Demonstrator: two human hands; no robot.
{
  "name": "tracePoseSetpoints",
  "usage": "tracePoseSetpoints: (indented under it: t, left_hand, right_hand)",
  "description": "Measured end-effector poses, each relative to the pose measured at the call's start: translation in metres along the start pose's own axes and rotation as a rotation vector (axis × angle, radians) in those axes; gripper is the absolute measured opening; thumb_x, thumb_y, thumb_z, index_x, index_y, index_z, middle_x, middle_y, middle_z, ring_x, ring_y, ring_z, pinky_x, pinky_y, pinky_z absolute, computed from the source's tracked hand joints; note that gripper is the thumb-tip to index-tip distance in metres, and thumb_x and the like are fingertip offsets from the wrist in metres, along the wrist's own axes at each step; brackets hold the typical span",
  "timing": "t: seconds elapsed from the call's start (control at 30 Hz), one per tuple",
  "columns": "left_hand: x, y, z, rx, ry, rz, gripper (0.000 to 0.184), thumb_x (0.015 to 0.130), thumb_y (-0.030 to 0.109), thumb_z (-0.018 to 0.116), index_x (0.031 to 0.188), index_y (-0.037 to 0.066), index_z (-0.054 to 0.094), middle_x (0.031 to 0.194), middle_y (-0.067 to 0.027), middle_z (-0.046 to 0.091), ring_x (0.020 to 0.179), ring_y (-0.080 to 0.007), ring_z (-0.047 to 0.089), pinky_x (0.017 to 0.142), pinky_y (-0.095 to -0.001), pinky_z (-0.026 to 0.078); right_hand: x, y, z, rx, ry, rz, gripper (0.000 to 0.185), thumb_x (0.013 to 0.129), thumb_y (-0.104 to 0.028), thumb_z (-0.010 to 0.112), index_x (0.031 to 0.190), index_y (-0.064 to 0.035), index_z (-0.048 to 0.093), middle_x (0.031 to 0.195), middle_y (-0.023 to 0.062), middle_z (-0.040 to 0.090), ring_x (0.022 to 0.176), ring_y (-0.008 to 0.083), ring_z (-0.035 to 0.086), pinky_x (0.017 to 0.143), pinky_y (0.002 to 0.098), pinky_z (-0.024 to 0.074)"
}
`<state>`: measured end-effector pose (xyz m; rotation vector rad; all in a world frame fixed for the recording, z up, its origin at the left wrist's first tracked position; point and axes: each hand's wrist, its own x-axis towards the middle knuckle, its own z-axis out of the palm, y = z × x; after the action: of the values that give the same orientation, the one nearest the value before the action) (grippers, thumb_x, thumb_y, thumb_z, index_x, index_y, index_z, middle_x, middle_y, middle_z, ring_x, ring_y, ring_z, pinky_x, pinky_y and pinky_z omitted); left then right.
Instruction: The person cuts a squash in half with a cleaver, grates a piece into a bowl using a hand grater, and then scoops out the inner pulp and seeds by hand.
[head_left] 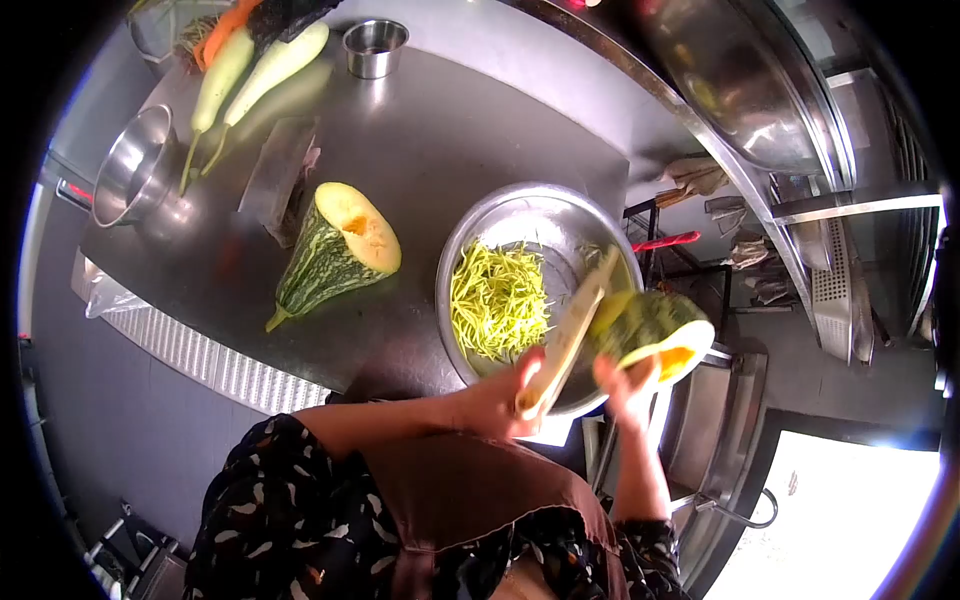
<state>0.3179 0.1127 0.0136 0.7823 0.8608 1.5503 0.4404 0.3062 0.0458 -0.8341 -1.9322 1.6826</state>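
My left hand (503,400) is closed around the lower end of a long, flat grater (570,335), slanted over a large steel bowl (445,310). In my right hand (630,388) is a cut piece of green-striped squash (650,330), orange at its hollow centre. The piece is against or close beside the grater's right side; motion blur hides the exact contact. Yellow-green squash shreds (498,300) lie heaped in the bowl's left half. Left of the bowl, the other part of a squash (335,250) rests on the steel table with its pale cut face up.
Two pale long gourds (265,80) and orange carrots (228,30) lie at the table's far left. A small steel pot (375,50), a tilted steel bowl (135,165) and a clear-looking tray (278,175) stand nearby. Metal shelving (740,170) rises on the right, above a sink (705,425).
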Motion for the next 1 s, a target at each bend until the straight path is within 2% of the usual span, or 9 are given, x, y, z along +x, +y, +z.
tracePoseSetpoints:
  t: [0.1, 0.13, 0.27, 0.47, 0.57, 0.67, 0.77, 0.83, 1.0]
  left_hand:
    - [0.010, 0.011, -0.012, -0.042, 0.118, -0.117, 0.071, 0.073, 0.003, 0.061, 0.131, 0.005, 0.021, 0.083, -0.0030, 0.050, 0.074, -0.0107, 0.052, 0.064, -0.0272, 0.046]
    - [0.005, 0.005, -0.008, -0.040, 0.076, -0.028, 0.071, 0.073, 0.003, 0.061, 0.131, 0.005, 0.021, 0.083, -0.0025, 0.050, 0.074, -0.0104, 0.051, 0.065, -0.0271, 0.046]
    - [-0.006, -0.007, 0.005, -0.019, -0.074, 0.115, 0.072, 0.074, 0.002, 0.063, 0.131, 0.005, 0.018, 0.085, -0.0018, 0.050, 0.075, -0.0093, 0.051, 0.069, -0.0265, 0.045]
    - [0.011, -0.007, -0.011, -0.072, 0.079, 0.126, 0.062, 0.074, 0.002, 0.063, 0.123, 0.007, 0.026, 0.082, -0.0010, 0.048, 0.066, -0.0100, 0.051, 0.059, -0.0258, 0.045]
    - [-0.011, 0.009, 0.002, -0.068, -0.150, -0.069, 0.082, 0.071, 0.001, 0.066, 0.136, 0.005, 0.016, 0.098, -0.0030, 0.052, 0.101, -0.0147, 0.051, 0.095, -0.0331, 0.038]
    - [-0.009, 0.010, 0.005, -0.073, -0.084, -0.093, 0.082, 0.071, 0.000, 0.068, 0.135, 0.004, 0.016, 0.107, -0.0053, 0.050, 0.110, -0.0167, 0.049, 0.099, -0.0359, 0.038]
    - [0.004, -0.006, -0.009, -0.191, 0.047, -0.067, 0.079, 0.074, -0.001, 0.064, 0.135, 0.004, 0.016, 0.116, -0.0082, 0.046, 0.121, -0.0210, 0.043, 0.103, -0.0366, 0.035]
    - [-0.002, -0.008, -0.005, -0.167, 0.009, -0.009, 0.077, 0.074, -0.002, 0.063, 0.135, 0.004, 0.016, 0.118, -0.0088, 0.044, 0.122, -0.0219, 0.043, 0.103, -0.0362, 0.035]
    - [-0.011, -0.003, 0.006, -0.052, -0.127, -0.034, 0.075, 0.072, 0.003, 0.068, 0.131, 0.004, 0.023, 0.097, -0.0027, 0.052, 0.097, -0.0148, 0.049, 0.085, -0.0322, 0.041]
  right_hand:
    - [-0.045, -0.034, 0.036, -0.709, -0.202, -0.381, 0.077, 0.063, -0.019, 0.078, 0.128, -0.0041, 0.040, 0.119, 0.0110, 0.050, 0.115, 0.0253, 0.047, 0.103, 0.0372, 0.0344]
    - [-0.032, -0.024, 0.028, -0.708, -0.195, -0.369, 0.077, 0.063, -0.019, 0.078, 0.128, -0.0041, 0.040, 0.119, 0.0110, 0.050, 0.115, 0.0253, 0.047, 0.103, 0.0372, 0.0344]
    - [0.050, 0.019, -0.021, -0.242, 0.075, 0.011, 0.028, 0.081, -0.010, 0.064, 0.092, -0.0104, 0.038, 0.073, 0.0045, 0.053, 0.054, 0.0101, 0.050, 0.042, 0.0210, 0.0397]
    - [-0.040, -0.008, 0.021, 0.802, -0.116, 0.271, 0.073, 0.082, -0.013, 0.063, 0.140, -0.0186, 0.020, 0.135, 0.0131, 0.036, 0.117, 0.0238, 0.044, 0.093, 0.0436, 0.0447]
    - [0.028, 0.029, -0.028, -0.114, 0.184, 0.072, 0.072, 0.075, -0.034, 0.069, 0.131, -0.0082, 0.031, 0.124, 0.0163, 0.042, 0.102, 0.0228, 0.051, 0.078, 0.0353, 0.0500]
    - [0.046, -0.005, -0.030, -0.238, 0.142, 0.286, 0.073, 0.072, -0.036, 0.071, 0.126, -0.0027, 0.035, 0.106, 0.0148, 0.054, 0.083, 0.0210, 0.058, 0.067, 0.0289, 0.0511]
    - [-0.042, -0.020, 0.022, -0.415, -0.139, -0.341, 0.077, 0.077, -0.033, 0.070, 0.137, -0.0082, 0.028, 0.133, 0.0147, 0.037, 0.123, 0.0275, 0.039, 0.096, 0.0431, 0.0424]
    - [-0.041, -0.008, 0.031, 0.125, 0.023, -0.098, 0.073, 0.078, -0.026, 0.070, 0.134, -0.0071, 0.028, 0.124, 0.0135, 0.042, 0.109, 0.0254, 0.045, 0.086, 0.0400, 0.0465]
    - [0.045, 0.008, -0.014, -0.186, 0.178, 0.075, 0.056, 0.079, -0.015, 0.068, 0.121, -0.0040, 0.033, 0.103, 0.0128, 0.052, 0.080, 0.0189, 0.057, 0.068, 0.0306, 0.0520]
